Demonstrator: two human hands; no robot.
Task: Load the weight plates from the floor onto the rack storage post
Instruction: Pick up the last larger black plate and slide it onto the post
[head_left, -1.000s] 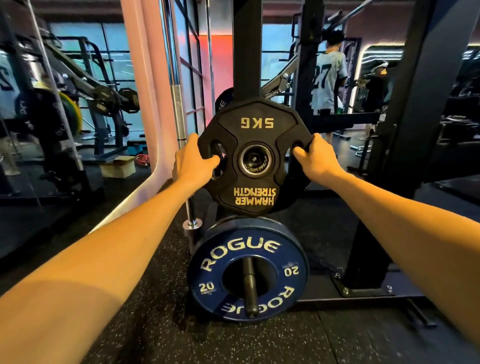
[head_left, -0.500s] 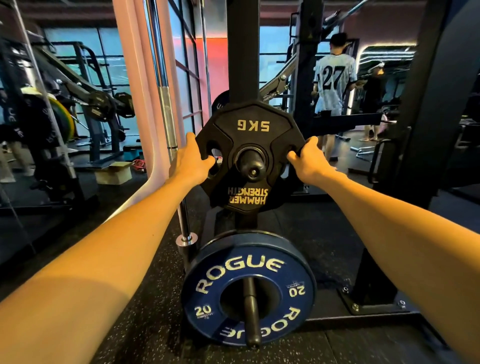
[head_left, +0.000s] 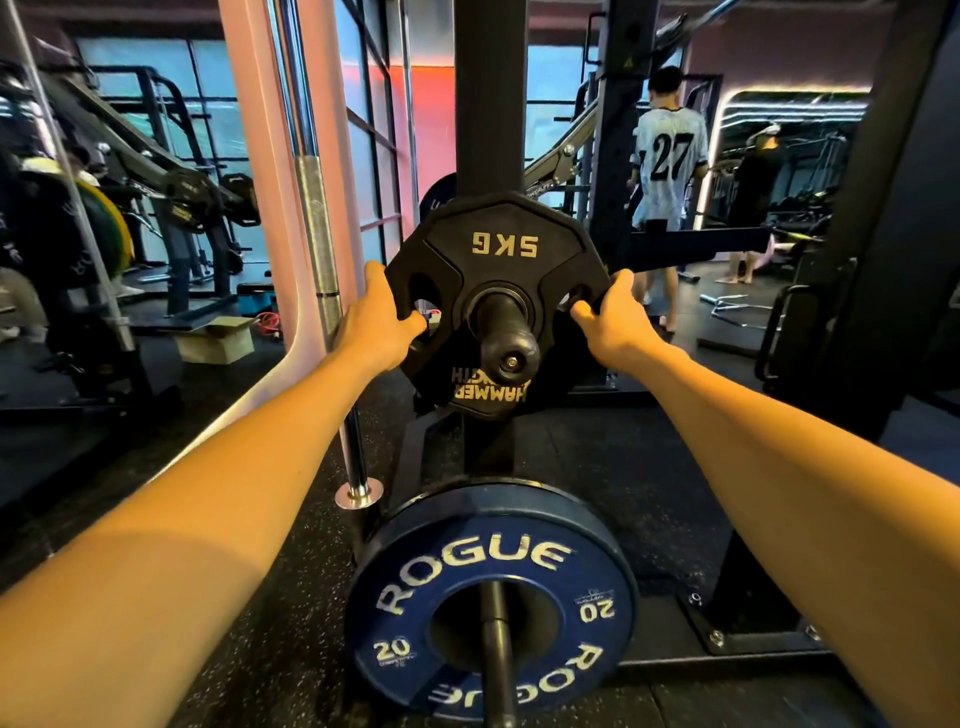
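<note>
Plate on the post

Hands, left (head_left: 376, 322) and right (head_left: 615, 322), grip the 5 kg plate (head_left: 498, 291) by its side cutouts. A second ago off the storage post (head_left: 506, 338), it now sits threaded on. Below, a blue 20 kg plate (head_left: 491, 603); left, an upright barbell (head_left: 317, 234).

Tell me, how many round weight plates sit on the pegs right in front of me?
2. The black 5 kg plate is on the upper post, gripped by both hands. The blue 20 plate is on the lower peg. More may hide behind.
</note>
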